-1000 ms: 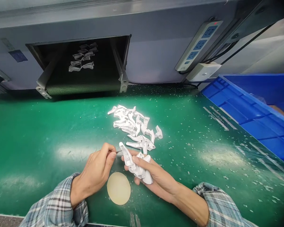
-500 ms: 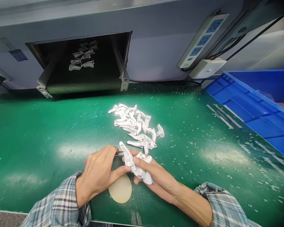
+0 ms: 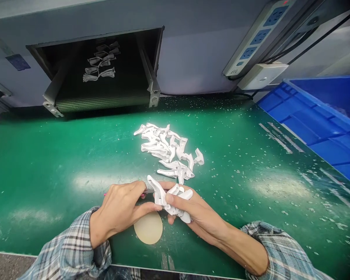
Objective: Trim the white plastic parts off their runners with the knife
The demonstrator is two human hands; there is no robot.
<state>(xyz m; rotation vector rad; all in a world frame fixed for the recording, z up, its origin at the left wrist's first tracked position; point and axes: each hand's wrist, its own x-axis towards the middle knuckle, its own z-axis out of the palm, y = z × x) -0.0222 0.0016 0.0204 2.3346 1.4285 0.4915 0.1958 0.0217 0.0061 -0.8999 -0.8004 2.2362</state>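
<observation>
- Hands close together: the left hand (image 3: 118, 208) pinches a small knife (image 3: 146, 191), its blade mostly hidden, against a white plastic part (image 3: 160, 193) clamped in the right hand (image 3: 189, 208).
- Beige disc (image 3: 148, 228) lies just below them on the green worktop (image 3: 46, 175).
- Pile of white parts (image 3: 166, 144) lies just beyond; more sit on a dark conveyor belt (image 3: 99, 103).
- Blue crate (image 3: 317, 124) stands far right.
- Edge trimming seems in hand; another cut calls for holding the part steady.

The mat (image 3: 46, 186) is green with white flecks, and the parts (image 3: 163, 146) are white. The bin (image 3: 317, 136) is blue, the disc (image 3: 148, 228) is beige, and the handle (image 3: 105, 194) is pink. The sleeves (image 3: 67, 243) show a grey-blue, white and dark plaid.
</observation>
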